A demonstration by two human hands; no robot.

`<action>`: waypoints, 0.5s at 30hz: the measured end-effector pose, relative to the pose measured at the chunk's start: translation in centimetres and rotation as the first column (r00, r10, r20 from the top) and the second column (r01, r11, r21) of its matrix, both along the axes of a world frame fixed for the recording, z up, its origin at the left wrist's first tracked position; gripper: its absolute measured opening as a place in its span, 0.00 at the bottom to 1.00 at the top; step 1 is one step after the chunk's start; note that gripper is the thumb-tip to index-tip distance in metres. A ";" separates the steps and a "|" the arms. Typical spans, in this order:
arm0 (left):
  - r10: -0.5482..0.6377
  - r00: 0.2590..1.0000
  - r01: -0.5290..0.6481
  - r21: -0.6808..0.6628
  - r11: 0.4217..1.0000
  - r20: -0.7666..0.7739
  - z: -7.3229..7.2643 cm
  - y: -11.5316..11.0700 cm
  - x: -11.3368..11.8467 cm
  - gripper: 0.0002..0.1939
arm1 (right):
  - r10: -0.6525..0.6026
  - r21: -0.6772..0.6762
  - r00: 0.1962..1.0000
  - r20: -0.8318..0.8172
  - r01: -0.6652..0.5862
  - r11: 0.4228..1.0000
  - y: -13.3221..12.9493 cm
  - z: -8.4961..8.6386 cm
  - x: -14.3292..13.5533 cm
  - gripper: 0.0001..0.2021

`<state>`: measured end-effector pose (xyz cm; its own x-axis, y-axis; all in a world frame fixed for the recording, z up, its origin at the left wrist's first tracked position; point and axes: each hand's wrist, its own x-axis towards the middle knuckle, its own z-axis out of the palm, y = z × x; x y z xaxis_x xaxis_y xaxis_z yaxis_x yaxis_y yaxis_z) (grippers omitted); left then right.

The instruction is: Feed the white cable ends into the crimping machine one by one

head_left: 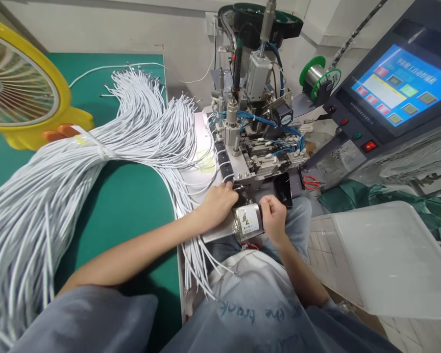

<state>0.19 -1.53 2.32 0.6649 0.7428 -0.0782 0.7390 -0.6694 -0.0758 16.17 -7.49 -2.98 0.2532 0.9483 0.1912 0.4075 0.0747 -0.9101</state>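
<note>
My left hand point(219, 201) is closed at the front edge of the machine point(238, 142), with its fingertips by the dark feed block; what it pinches is too small to name. Just right of the silver motor with a white label point(248, 220), my right hand point(274, 214) is curled closed, and anything inside it is hidden. White cables point(132, 142) lie in a large tied bundle on the green table, their right ends spreading toward the machine and hanging over the table edge below my left forearm.
A yellow fan point(71, 113) stands at the left. Red-handled scissors point(311, 183) and a black tray point(282, 190) lie right of the machine. A lit touchscreen point(404, 88), a wire spool point(316, 76) and a pale plastic tray point(393, 260) are at the right.
</note>
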 end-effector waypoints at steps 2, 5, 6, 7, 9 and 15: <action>0.050 0.999 -0.051 0.008 0.999 0.011 -0.3 0.3 0.0 0.12 | 0.208 -0.084 0.976 0.069 -0.202 0.976 -2.4 1.1 -1.7 0.12; 0.092 0.994 -0.092 -0.003 0.996 0.058 -0.8 0.7 0.0 0.12 | 0.595 -0.301 0.798 0.098 -0.546 0.782 -4.4 1.1 -4.3 0.11; 0.092 0.993 -0.092 0.002 0.996 0.073 -0.9 0.8 0.0 0.12 | 0.673 -0.349 0.737 0.065 -0.615 0.707 -4.7 0.6 -5.1 0.11; 0.094 0.992 -0.095 0.006 0.995 0.084 -1.0 0.8 -0.1 0.12 | 0.720 -0.375 0.693 0.020 -0.663 0.648 -4.9 0.0 -5.7 0.11; 0.096 0.991 -0.097 0.012 0.995 0.098 -0.9 0.8 -0.2 0.11 | 0.756 -0.379 0.650 -0.076 -0.720 0.581 -5.2 -1.3 -6.6 0.10; -0.049 0.976 0.066 -0.076 0.995 0.212 0.3 -1.2 0.0 0.10 | 0.696 -0.402 0.713 -0.084 -0.664 0.631 -7.4 -2.5 -5.3 0.12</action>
<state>0.16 -2.71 2.64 0.7144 0.6997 0.0084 0.6926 -0.7088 0.1339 10.85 -14.90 -5.46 -0.4924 0.8398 -0.2285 0.4475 0.0190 -0.8941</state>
